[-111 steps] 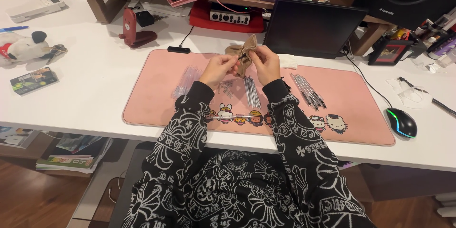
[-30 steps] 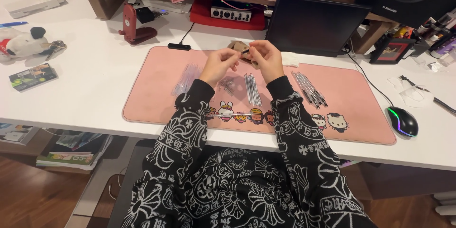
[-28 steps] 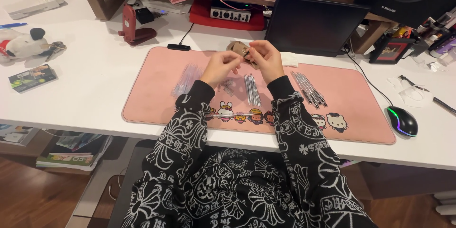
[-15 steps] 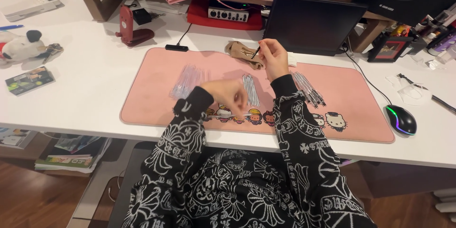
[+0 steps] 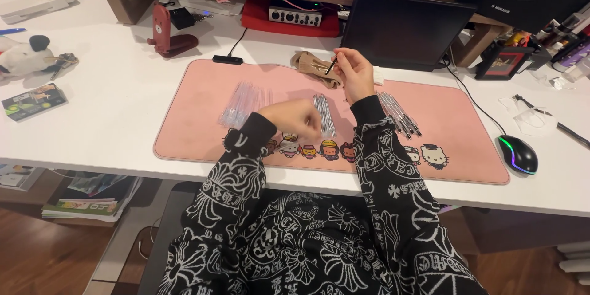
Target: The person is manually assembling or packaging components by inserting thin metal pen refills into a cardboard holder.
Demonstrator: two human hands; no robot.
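My right hand (image 5: 354,72) is raised over the back of the pink desk mat (image 5: 203,104) and pinches a thin dark pen (image 5: 330,65) that points at a tan pouch (image 5: 314,66) lying at the mat's far edge. My left hand (image 5: 294,118) is blurred, low over the mat's front, its fingers curled next to a small bundle of striped pens (image 5: 324,114). Whether it grips anything is unclear. A pile of clear wrappers (image 5: 244,99) lies left of it. A row of several dark pens (image 5: 398,114) lies right of my right forearm.
A dark tablet (image 5: 407,31) leans behind the mat. A lit mouse (image 5: 518,153) sits at the right, a red stand (image 5: 167,32) and a red audio box (image 5: 291,15) at the back, a plush toy (image 5: 24,58) and a small box (image 5: 32,100) at the left.
Both hands held the tan pouch together. The pouch now lies on the mat; my left hand has dropped to the striped pens and my right hand holds a pen above the pouch.
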